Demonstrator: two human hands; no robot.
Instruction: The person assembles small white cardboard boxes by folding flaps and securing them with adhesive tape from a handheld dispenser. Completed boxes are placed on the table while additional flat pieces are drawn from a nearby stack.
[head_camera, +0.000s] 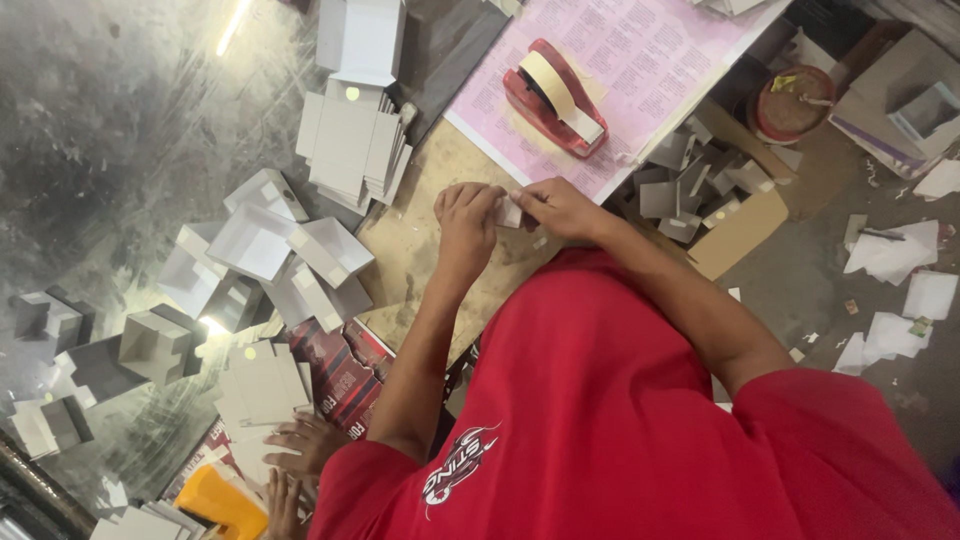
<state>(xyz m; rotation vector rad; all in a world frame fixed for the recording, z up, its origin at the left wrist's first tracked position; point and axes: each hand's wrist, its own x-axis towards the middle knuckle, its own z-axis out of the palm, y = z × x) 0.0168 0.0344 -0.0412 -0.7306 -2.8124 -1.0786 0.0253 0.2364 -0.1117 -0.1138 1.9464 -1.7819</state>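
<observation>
both hands (515, 212) pinching small grey card piece (509, 212)

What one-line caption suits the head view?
Both hands pinch a small grey card piece below a red tape dispenser.

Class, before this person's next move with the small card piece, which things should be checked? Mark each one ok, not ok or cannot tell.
1. Grip: the left hand and the right hand both pinch the small grey card piece: ok.
2. Support: the piece is held over the brown board: ok.
3. Tape supply: the red tape dispenser lies just beyond the hands on the pink printed sheet, with tape on its roll: ok.
4. Tape on the piece: the fingers hide most of it: cannot tell.
5. More stock: a pile of grey card pieces lies beside the right hand: ok.
</observation>
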